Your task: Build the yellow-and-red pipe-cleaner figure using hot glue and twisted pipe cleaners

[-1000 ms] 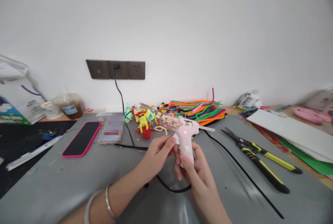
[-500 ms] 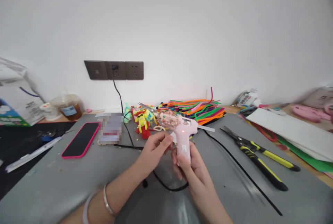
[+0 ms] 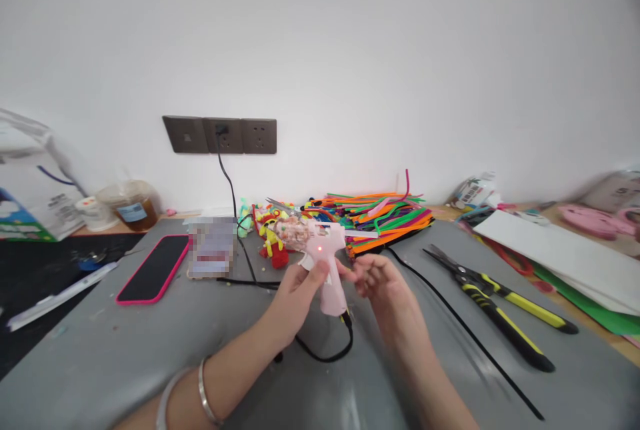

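Phone (image 3: 154, 270), toy (image 3: 273, 241), glue gun (image 3: 325, 243), cutters (image 3: 507, 327): left to right along the grey worktop (image 3: 100, 350).
Past the phone, the left hand (image 3: 294, 303) has its grip wrapped round the handle (image 3: 333, 297) of the glue gun, held up mid-worktop, front end (image 3: 293, 233) toward the toy and a glue stick (image 3: 361, 235) poking out behind; the right hand (image 3: 394, 300) is just beside it, fingers loosely curled, its grip on nothing I can see, and the cutters lie beyond. I'd keep skin clear of that front end and leave the cord (image 3: 325, 361) slack. Half a second ago the right hand held the handle, the left was by the trigger (image 3: 306, 261); the gun has shifted left since.
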`<state>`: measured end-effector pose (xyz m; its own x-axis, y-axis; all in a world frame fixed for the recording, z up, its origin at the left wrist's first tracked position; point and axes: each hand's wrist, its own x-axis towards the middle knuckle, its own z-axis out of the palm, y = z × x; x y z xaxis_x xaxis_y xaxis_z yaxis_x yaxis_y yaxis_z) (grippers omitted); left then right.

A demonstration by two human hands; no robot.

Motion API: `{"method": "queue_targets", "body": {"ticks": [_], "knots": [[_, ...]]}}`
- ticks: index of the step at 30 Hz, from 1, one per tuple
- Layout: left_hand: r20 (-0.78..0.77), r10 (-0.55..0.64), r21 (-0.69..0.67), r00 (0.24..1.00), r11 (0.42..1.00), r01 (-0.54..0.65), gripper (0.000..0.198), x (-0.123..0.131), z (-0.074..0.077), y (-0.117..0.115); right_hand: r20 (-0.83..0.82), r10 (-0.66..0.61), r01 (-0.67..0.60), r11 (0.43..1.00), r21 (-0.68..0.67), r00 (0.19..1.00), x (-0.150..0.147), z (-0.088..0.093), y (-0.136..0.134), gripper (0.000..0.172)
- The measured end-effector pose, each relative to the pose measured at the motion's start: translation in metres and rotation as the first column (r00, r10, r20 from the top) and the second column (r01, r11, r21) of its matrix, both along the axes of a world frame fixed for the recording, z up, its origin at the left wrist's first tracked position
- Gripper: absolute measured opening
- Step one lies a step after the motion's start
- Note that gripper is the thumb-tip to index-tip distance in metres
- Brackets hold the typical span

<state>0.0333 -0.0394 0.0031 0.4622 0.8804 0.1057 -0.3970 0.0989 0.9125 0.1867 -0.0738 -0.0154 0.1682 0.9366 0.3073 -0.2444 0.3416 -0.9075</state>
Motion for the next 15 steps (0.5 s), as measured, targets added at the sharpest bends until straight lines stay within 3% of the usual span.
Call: {"method": "queue_targets", "body": {"ticks": [1, 3, 6, 10, 15], "knots": [[0.004, -0.032, -0.027, 0.999, 0.999, 0.033, 0.054, 0.0, -0.001, 0.0, -0.045, 0.038, -0.038, 0.999, 0.005, 0.998, 0.005, 0.005, 0.008, 0.056], [0.021, -0.081, -0.068, 0.996, 0.994, 0.082, 0.056, 0.001, -0.003, -0.001, -0.11, 0.234, -0.24, 0.97, -0.045, 0.966, 0.011, 0.015, 0.023, 0.064], [0.051, -0.07, -0.066, 0.996, 0.995, 0.074, 0.056, 0.003, -0.005, -0.003, -0.163, 0.431, -0.443, 0.895, -0.044, 0.887, 0.012, 0.024, 0.043, 0.051], [0.038, -0.042, -0.064, 0.998, 0.997, 0.045, 0.059, 0.006, -0.005, 0.0, -0.204, 0.491, -0.513, 0.856, -0.069, 0.847, 0.006, 0.02, 0.06, 0.048], [0.029, -0.063, -0.057, 0.998, 0.996, 0.065, 0.056, 0.008, -0.01, 0.001, -0.257, 0.471, -0.508, 0.855, -0.102, 0.844, 0.003, 0.012, 0.064, 0.05]]}}
